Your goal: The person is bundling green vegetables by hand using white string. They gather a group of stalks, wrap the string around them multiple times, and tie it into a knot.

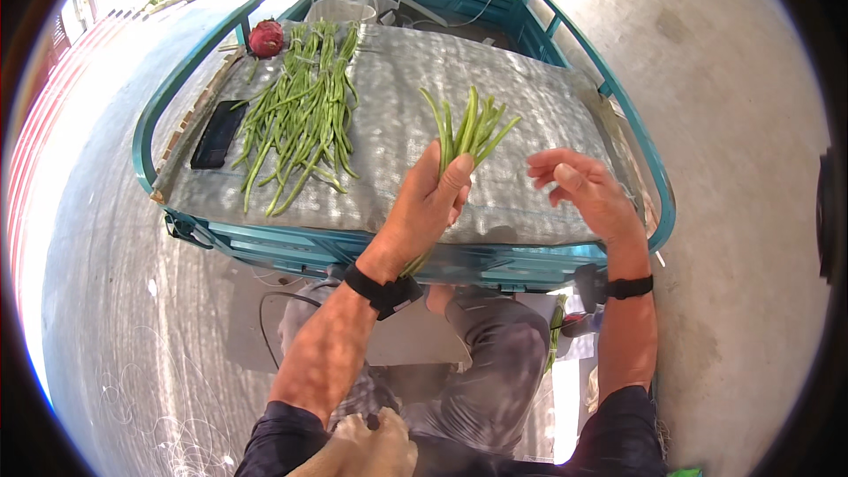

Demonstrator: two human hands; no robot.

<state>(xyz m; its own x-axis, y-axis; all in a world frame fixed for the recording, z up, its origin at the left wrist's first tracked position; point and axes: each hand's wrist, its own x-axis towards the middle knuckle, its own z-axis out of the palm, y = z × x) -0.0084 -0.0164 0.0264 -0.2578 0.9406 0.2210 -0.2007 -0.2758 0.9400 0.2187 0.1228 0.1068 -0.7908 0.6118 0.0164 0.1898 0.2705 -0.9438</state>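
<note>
My left hand [428, 199] is wrapped round a small bunch of long green beans [474, 122]. The upper ends fan out past the thumb, and the lower ends hang below the palm by the wrist. To its right, my right hand [590, 190] is raised with bent fingers apart, and nothing shows between them. It does not touch the beans. On the grey woven sheet [397, 62] at the left lie several bundles of long beans [305, 115], side by side, some tied near their far ends.
A teal cart bed with a curved rail [141, 137] surrounds the sheet. A red dragon fruit [266, 38] and a dark phone-like slab [218, 134] lie beside the bundles. Behind stands a pale bucket [341, 11]. More green beans [556, 331] show below, near my right wrist.
</note>
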